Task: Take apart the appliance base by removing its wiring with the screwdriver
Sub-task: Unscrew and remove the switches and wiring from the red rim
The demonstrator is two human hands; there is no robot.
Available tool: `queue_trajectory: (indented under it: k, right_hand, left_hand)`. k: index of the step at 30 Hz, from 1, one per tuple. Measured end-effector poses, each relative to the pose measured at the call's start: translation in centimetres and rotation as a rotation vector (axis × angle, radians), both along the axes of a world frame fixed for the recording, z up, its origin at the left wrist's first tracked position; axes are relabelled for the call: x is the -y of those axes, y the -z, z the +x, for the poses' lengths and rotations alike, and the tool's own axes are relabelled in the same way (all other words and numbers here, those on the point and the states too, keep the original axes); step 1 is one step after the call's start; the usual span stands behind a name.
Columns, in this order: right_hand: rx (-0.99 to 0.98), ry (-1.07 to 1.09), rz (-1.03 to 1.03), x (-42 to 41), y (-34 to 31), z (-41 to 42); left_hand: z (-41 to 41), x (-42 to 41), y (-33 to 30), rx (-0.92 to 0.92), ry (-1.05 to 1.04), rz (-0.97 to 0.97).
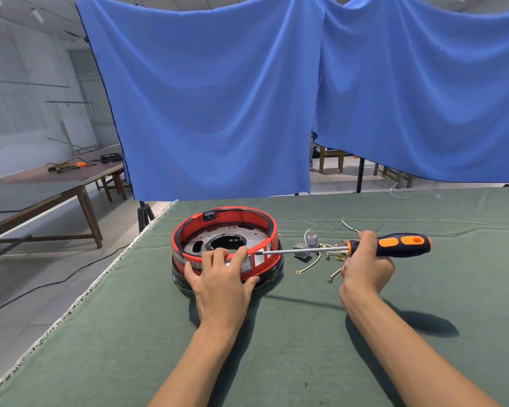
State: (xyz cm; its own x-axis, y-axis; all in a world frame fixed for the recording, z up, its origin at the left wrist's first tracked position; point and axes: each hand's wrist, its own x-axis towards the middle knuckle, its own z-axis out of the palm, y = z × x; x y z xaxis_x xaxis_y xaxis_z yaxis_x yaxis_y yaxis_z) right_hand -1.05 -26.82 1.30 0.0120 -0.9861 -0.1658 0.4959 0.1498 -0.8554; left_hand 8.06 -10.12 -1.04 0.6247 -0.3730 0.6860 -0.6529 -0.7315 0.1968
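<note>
Two hands: both at work on the green-covered table (306,333).
Appliance base: the round red-and-black appliance base (227,230) sits upright near the table's left edge, its open top showing a grey metal plate with a central hole.
Left hand: the left hand (221,274) grips the near rim of the base, fingers curled over the red band and thumb on the outer wall.
Right hand: the right hand (365,265) is clenched around the screwdriver (388,246) (orange-and-black handle), just right of the base.
Screwdriver: it lies nearly level, its tip touching the base's outer wall beside the left fingertips.
Wiring: loose wiring (321,254) with white leads, brass terminals and small grey connectors lies on the cloth between the base and the right hand, under the shaft.
Backdrop: blue cloth (218,98) hangs behind the table.
</note>
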Motion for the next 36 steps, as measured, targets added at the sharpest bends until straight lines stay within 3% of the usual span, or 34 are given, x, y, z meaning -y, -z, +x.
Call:
queue_trajectory:
  k: [36]
  right_hand:
    - [0.039, 0.022, 0.17, 0.0, 0.3, 2.5]
  left_hand:
    - [0.7, -0.1, 0.2, -0.081, 0.075, -0.076]
